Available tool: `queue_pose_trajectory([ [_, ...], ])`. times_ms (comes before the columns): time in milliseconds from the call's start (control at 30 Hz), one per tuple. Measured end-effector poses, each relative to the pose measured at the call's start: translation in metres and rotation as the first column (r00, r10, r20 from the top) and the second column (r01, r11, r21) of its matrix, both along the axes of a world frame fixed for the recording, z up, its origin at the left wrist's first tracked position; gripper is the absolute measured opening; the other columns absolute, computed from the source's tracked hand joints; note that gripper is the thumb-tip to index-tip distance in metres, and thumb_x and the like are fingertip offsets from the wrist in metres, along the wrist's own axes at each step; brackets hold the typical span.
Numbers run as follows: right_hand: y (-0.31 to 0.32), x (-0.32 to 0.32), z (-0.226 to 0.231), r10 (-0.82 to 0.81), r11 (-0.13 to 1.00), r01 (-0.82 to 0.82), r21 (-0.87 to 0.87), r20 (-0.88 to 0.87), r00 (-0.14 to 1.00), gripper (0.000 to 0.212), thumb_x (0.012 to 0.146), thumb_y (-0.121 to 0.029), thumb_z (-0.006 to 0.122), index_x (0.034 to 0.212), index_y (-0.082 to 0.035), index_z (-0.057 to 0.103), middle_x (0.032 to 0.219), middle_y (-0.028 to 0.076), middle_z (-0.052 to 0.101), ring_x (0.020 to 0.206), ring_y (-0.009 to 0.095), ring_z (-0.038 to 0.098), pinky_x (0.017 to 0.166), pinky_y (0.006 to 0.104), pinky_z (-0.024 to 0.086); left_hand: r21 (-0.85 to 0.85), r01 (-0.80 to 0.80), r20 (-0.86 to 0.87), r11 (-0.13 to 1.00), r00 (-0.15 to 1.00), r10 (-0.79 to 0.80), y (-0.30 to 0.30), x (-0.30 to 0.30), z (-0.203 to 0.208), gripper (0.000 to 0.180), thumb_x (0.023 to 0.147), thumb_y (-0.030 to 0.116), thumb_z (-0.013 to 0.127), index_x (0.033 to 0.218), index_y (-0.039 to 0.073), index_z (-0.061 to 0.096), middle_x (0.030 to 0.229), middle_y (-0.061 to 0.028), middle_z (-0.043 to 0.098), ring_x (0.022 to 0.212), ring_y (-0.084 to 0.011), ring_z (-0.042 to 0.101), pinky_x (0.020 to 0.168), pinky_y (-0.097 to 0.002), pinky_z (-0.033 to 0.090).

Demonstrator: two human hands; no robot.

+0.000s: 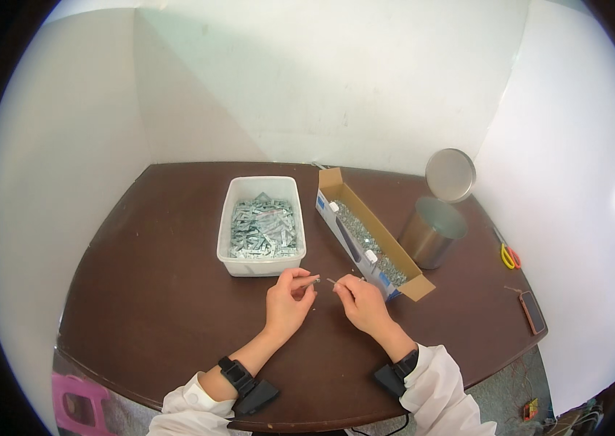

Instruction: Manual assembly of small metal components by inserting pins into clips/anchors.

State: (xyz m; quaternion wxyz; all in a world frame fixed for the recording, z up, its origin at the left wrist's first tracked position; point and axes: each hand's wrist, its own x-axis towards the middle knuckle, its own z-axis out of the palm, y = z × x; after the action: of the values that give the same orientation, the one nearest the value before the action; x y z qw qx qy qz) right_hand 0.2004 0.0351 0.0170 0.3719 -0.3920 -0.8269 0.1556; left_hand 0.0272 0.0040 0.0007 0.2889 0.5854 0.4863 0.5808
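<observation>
My left hand point(290, 301) is closed in a pinch on a small metal piece point(317, 280), which pokes out past the fingertips. Facing it across a narrow gap, my right hand point(363, 301) pinches a small thin metal piece point(331, 280). Both pieces are too small to tell their kind. Just beyond my left hand stands a white plastic bin point(262, 269) holding many flat metal strips point(264, 225). A long open cardboard box point(351, 254) lies slantwise beyond my right hand, filled with small shiny metal parts point(362, 236).
Right of the box stands a metal canister point(424, 243), with a round lid point(450, 175) behind it. Scissors point(510, 256) and a phone-like object point(531, 312) lie at the brown table's point(155, 305) right edge. White panels point(322, 87) surround the table. A pink stool point(79, 400) is at lower left.
</observation>
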Motion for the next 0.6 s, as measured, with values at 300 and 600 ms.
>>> queue_pose_trajectory([
  [300,0.017,0.049,0.069,-0.52,0.854,0.52,0.03,-0.01,0.854,0.019,0.083,-0.023,0.062,0.08,-0.004,0.061,0.073,0.014,0.063,0.075,0.032,0.062,0.066,0.0404,0.047,-0.042,0.022,0.145,0.999,0.989,-0.016,0.005,-0.005,-0.005,0.021,0.086,-0.005,0.055,0.104,-0.003,0.047,0.101,-0.0145,0.068,0.077,-0.0155,0.068,0.067,-0.024,0.054],
  [600,0.054,0.059,0.049,-0.342,0.858,0.504,0.094,0.838,0.426,0.017,0.075,-0.019,0.063,0.084,-0.008,0.071,0.084,0.015,0.067,0.082,0.032,0.065,0.071,0.0425,0.051,-0.162,0.24,0.507,0.957,0.852,-0.128,0.014,-0.02,-0.022,0.019,0.087,0.0,0.058,0.104,-0.003,0.051,0.096,-0.0132,0.068,0.083,-0.0148,0.067,0.066,-0.0235,0.053],
])
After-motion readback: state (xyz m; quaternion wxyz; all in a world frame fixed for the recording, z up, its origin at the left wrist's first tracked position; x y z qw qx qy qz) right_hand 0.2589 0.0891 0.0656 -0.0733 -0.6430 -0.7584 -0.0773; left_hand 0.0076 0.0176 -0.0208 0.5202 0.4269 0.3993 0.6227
